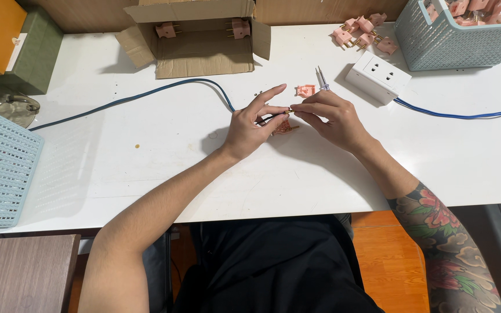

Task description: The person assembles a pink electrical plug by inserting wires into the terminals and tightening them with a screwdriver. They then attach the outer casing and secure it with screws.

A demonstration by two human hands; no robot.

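Hands meeting mid-table, left hand (252, 124) and right hand (329, 117) both pinching a small brass part (289, 110), pink plug piece (305, 90) and white socket block (377, 76) toward the far edge.

A white counter (146, 174) fills most of the view under even, bright light that throws soft shadows. A brown wooden wall panel (88, 14) runs along its far edge. Below the near edge lie an orange floor (389, 261) and a dark wood-grain surface (18, 272).
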